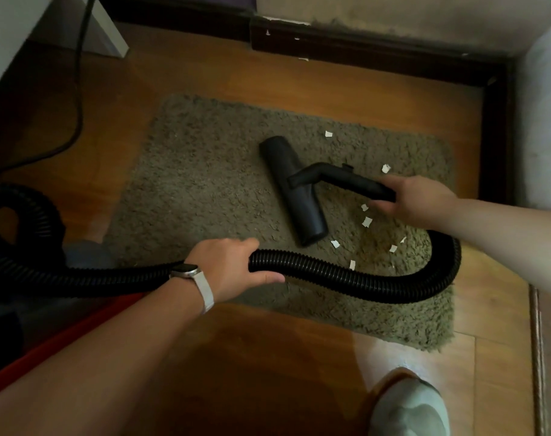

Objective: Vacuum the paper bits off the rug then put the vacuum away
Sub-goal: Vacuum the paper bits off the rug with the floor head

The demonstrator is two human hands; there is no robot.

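so the right hand [415, 201] grips the nozzle [294, 190] handle and the left hand [233, 267] holds the hose [346, 278], with the paper bits [367, 221] scattered on the rug [205, 184] just right of the nozzle's long head, closest to that right hand.

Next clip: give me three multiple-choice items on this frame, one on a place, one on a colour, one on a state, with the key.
1. Where do most small white paper bits lie? A. in a dustpan B. on the shaggy olive rug, right of the black plastic floor nozzle C. on a table
2. What colour is the ribbed flexible hose? A. red B. black C. white
3. What is the left hand doing? A. hanging idle B. gripping the hose C. pressing the rug
Key: 1B, bits dot the pile beside the nozzle; 2B, its ribs are black; 3B, fingers curl round it.
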